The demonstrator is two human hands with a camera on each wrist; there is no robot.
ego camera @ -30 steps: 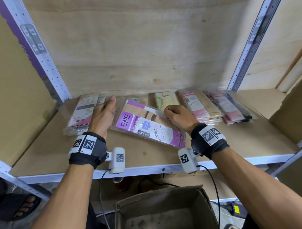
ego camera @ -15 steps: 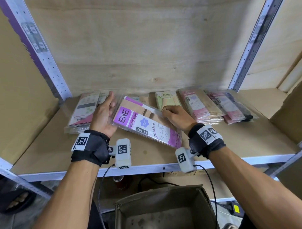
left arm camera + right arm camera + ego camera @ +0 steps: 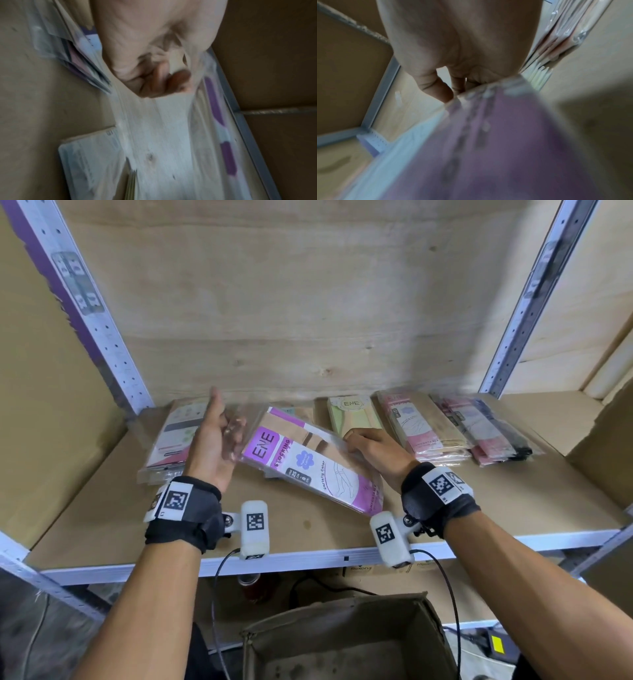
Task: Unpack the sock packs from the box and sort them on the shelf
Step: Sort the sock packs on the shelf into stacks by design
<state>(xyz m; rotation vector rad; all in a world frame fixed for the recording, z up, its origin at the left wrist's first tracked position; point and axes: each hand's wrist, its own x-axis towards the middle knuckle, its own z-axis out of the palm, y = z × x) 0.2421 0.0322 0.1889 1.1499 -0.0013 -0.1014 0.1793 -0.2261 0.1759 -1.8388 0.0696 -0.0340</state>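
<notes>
A purple-and-white ENE stocking pack point(image 3: 308, 463) hangs tilted just above the wooden shelf point(image 3: 308, 525), held at both ends. My left hand point(image 3: 226, 433) stands palm-sideways at its left end, fingers curled into the clear plastic flap and index finger pointing up. In the left wrist view the left hand point(image 3: 159, 79) is blurred, with plastic draped over the curled fingers. My right hand point(image 3: 359, 440) grips the pack's far right edge. The right wrist view shows the right hand point(image 3: 450, 89) hooked over the purple pack point(image 3: 488, 135). The cardboard box point(image 3: 342, 642) stands open below the shelf.
More packs lie along the back of the shelf: a stack at left point(image 3: 174, 436), a green ENE pack point(image 3: 352, 416), pink packs point(image 3: 421, 426) and pink-and-dark packs point(image 3: 486, 433). Metal uprights point(image 3: 102, 337) flank the bay. Bare shelf board runs along the front edge.
My left hand left the left stack, turned palm-sideways and took the pack's clear end. The purple pack's left end rose and swung slightly right. The right hand kept its hold.
</notes>
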